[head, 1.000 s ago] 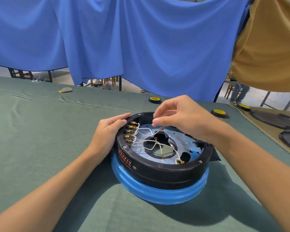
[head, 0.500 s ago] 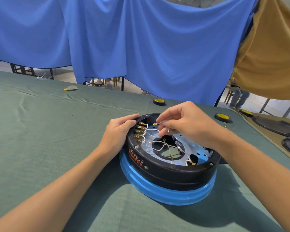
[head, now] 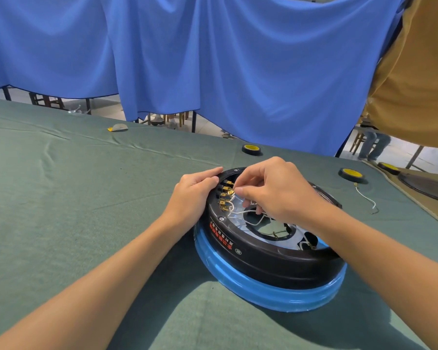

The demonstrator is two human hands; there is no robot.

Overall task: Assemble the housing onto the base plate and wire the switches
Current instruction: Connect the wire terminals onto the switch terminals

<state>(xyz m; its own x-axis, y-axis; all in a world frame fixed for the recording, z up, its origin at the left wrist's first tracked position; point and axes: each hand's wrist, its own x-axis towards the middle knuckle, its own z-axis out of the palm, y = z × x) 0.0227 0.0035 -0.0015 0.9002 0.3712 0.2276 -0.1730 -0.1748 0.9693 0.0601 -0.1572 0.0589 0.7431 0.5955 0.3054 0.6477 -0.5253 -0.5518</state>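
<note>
Right hand [head: 273,190] shifted onto brass tabs [head: 225,195] — pinching white wire [head: 245,211], left hand [head: 192,195] gripping round black housing [head: 263,258].

L hand [head: 192,193] fingers curled, gripping; R hand [head: 278,190] thumb+index pinching.

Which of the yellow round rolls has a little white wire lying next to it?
The middle roll, right of the black housing: a loose white wire lies just in front of it. The left roll and the far-right roll have none.
</note>
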